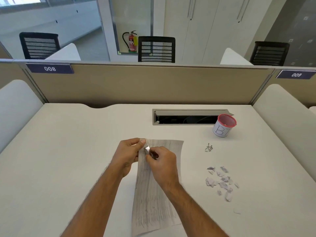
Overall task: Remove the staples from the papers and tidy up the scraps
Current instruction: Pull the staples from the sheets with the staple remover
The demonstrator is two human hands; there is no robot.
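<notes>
1 head-worn wide-angle view, close above desk (68,151), facing forward-down toward partition (145,82).

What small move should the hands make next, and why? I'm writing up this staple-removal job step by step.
Probably lever the staple remover up and lift the staple out. The right hand holds its metal tip at the top left corner of the papers, which the left hand pinches there. Pulled staples lie in a small heap to the right, so the freed one likely goes there.
</notes>
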